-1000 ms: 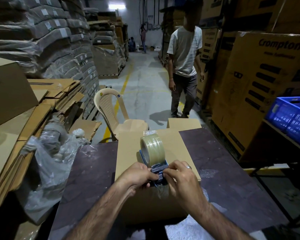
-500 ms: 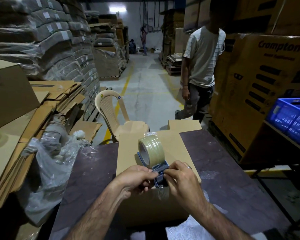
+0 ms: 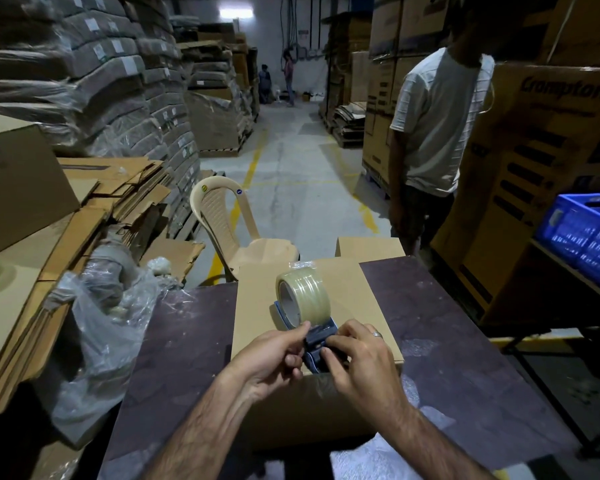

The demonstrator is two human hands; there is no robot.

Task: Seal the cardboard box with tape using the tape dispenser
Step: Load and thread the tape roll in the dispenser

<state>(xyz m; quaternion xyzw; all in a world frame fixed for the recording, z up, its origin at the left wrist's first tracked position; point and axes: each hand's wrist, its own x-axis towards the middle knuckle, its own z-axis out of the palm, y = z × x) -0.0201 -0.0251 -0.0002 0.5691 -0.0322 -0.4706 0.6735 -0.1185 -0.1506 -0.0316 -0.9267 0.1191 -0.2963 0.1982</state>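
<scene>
**Gripping dispenser (image 3: 321,344) on box (image 3: 361,299)**

The dispenser sits on the box top by its near edge, roll (image 3: 305,299) at the far end, between my hands. My left hand (image 3: 274,355) pinches its left side; my right hand (image 3: 357,355) grips the right, fingers curled. Box on table (image 3: 447,341).

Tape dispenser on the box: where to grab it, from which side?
Likely the blue near end of the tape dispenser, coming from the near side. The tape roll stands upright on its far end, filling it. The left hand and right hand pinch that near end, over the cardboard box.
</scene>
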